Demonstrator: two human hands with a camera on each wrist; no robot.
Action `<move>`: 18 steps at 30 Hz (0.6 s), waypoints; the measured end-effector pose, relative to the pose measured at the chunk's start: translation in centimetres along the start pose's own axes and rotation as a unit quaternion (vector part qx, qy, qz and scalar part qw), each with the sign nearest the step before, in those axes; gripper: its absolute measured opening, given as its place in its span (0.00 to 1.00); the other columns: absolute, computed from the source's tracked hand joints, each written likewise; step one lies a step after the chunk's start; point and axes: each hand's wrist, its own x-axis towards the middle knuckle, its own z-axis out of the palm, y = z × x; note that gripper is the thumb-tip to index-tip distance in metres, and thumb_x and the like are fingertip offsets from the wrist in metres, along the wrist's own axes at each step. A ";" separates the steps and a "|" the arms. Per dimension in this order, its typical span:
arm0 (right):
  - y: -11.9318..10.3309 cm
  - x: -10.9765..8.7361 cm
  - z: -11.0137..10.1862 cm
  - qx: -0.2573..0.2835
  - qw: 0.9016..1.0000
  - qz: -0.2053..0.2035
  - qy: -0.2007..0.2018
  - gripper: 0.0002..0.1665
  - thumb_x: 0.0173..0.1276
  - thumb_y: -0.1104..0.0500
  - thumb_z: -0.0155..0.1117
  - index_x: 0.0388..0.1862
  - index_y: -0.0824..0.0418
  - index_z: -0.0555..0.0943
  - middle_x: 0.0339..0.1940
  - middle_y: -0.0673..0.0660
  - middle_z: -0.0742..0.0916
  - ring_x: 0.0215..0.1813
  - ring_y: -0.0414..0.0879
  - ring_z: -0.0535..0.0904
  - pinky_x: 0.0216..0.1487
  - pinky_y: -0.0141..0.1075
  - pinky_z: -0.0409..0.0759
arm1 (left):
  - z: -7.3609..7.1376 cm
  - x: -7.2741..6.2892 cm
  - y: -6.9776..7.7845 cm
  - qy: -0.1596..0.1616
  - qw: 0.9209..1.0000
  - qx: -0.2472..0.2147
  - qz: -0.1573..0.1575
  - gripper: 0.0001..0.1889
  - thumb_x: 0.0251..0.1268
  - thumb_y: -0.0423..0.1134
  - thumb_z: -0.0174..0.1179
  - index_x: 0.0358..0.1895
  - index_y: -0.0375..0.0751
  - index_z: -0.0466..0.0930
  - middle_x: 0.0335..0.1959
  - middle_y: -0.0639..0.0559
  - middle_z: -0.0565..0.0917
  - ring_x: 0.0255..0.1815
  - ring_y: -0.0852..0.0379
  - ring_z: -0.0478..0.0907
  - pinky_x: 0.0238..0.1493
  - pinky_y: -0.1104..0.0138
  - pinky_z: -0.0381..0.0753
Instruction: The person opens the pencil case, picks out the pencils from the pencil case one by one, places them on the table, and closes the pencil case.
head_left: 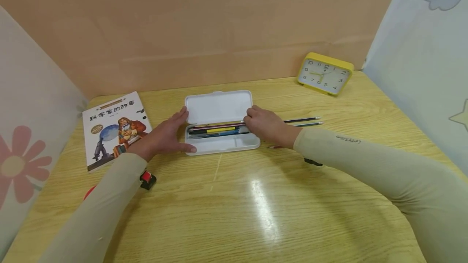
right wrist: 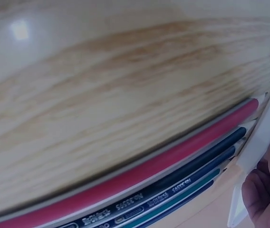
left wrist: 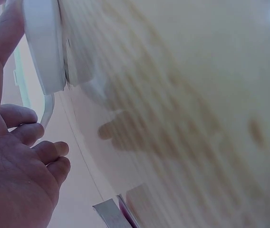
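A white pencil case (head_left: 226, 148) lies on the table with its lid (head_left: 219, 107) raised at the back. Inside are several pens and pencils, among them a yellow-and-black pen (head_left: 221, 130). My left hand (head_left: 166, 135) holds the case's left end, thumb at the front corner and fingers by the lid. At the right end, my right hand (head_left: 266, 124) has curled fingers at the end of a dark reddish pencil (head_left: 219, 126), which lies across the case's rear compartment. In the right wrist view these curled fingers (right wrist: 254, 190) are right beside the white rim; the pencil is hidden there.
Several pencils (head_left: 303, 120) lie right of the case, partly behind my right hand; a red one (right wrist: 197, 132) is nearest in the right wrist view. An illustrated book (head_left: 113, 133) is at the left. A yellow clock (head_left: 325, 74) stands at the back right.
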 end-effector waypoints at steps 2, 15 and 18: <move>0.1 -0.1 0.0 0.001 1.000 -0.003 0.002 0.09 0.65 0.64 0.65 0.42 0.68 0.81 0.35 0.59 0.79 0.38 0.50 0.71 0.39 0.35 0.77 | 0.0 0.0 0.0 0.000 1.000 0.000 0.000 0.63 0.41 0.64 0.69 0.76 0.42 0.40 0.76 0.51 0.35 0.75 0.44 0.36 0.69 0.48 0.45; 0.5 0.2 0.1 -0.050 0.998 -0.040 0.001 0.06 0.64 0.65 0.65 0.38 0.68 0.82 0.32 0.58 0.79 0.37 0.50 0.72 0.37 0.36 0.78 | 0.0 0.0 0.0 0.000 1.000 -0.005 0.000 0.63 0.42 0.63 0.70 0.76 0.41 0.40 0.76 0.50 0.35 0.75 0.44 0.36 0.69 0.48 0.45; 0.5 0.4 0.1 -0.068 0.996 -0.049 -0.013 0.07 0.62 0.66 0.66 0.40 0.67 0.82 0.34 0.58 0.80 0.38 0.50 0.73 0.40 0.36 0.78 | -0.1 -0.1 0.1 0.000 1.000 -0.004 0.000 0.63 0.42 0.62 0.70 0.76 0.40 0.39 0.76 0.49 0.35 0.75 0.44 0.36 0.69 0.48 0.45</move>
